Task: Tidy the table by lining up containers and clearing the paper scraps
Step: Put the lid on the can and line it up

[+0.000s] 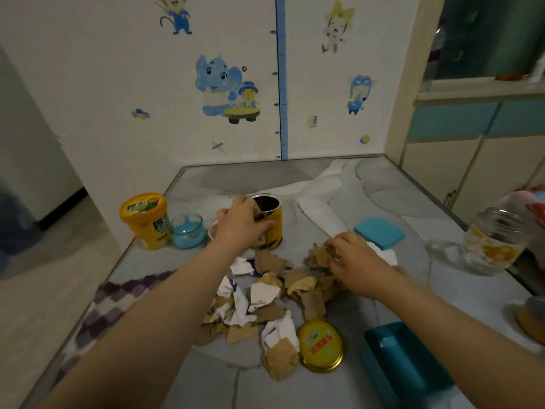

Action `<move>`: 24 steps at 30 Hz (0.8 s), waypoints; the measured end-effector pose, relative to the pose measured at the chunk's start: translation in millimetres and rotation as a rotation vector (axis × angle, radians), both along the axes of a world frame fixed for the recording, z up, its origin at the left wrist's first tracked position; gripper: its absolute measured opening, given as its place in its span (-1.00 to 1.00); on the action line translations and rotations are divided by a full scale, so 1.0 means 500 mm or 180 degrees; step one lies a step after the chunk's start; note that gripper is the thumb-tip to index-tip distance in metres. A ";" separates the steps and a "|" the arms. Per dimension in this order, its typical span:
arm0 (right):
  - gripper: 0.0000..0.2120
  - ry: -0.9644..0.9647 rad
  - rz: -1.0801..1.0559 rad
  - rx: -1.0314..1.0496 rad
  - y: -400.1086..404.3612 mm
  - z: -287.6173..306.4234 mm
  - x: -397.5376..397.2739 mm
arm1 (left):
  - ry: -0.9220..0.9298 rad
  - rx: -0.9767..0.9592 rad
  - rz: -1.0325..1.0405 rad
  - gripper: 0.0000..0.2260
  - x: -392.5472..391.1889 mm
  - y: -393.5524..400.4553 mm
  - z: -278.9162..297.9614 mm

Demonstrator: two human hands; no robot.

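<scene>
Scraps (274,293) of brown and white paper lie heaped in the near middle of the counter (398,202). The left hand (240,222) curls round the open yellow can (267,221) standing just beyond the heap, right of the small glass bowl (188,230) and yellow tub (146,221). The right hand (352,259) presses curled fingers into the far right scraps, apparently gathering them. Best to steady the can upright and rake the pieces together in bunches before lifting.

left hand (240,224) gripping can (269,222), right hand (358,261) seemingly on scraps (274,293)
</scene>
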State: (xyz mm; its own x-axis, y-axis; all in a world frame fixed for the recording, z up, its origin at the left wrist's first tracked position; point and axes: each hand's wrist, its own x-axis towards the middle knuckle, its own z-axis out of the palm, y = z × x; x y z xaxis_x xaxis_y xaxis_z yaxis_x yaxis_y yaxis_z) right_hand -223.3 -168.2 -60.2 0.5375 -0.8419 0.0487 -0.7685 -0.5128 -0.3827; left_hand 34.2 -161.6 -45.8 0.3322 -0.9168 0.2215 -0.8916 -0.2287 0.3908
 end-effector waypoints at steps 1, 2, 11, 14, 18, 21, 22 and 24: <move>-0.63 -0.0002 -0.0018 0.0013 0.000 0.001 -0.002 | -0.0011 0.0032 -0.0018 -0.58 0.001 -0.002 -0.004; -0.64 -0.0006 -0.0038 0.0028 -0.001 0.002 -0.005 | -0.0016 0.0040 -0.0040 -0.60 0.000 -0.004 -0.007; -0.67 -0.0063 -0.0120 0.0037 -0.003 0.000 -0.029 | 0.0172 -0.0046 -0.0134 -0.54 -0.012 0.015 -0.001; -0.66 -0.0102 -0.0181 -0.0004 0.000 0.004 -0.041 | 0.0224 -0.0105 -0.0135 -0.36 -0.021 0.028 0.000; -0.65 -0.0034 -0.0327 0.0000 0.000 0.007 -0.069 | 0.0168 -0.0391 0.0103 -0.44 -0.026 0.062 0.009; -0.61 0.0041 -0.0491 0.0076 0.000 0.004 -0.087 | 0.0210 -0.0480 0.0008 -0.59 -0.016 0.106 0.023; -0.60 0.0065 -0.0525 0.0090 0.002 0.004 -0.086 | 0.0213 -0.0446 -0.0040 -0.62 -0.008 0.125 0.027; -0.60 0.0100 -0.0600 0.0114 0.007 0.003 -0.083 | 0.0202 -0.0387 -0.0163 -0.69 0.003 0.155 0.033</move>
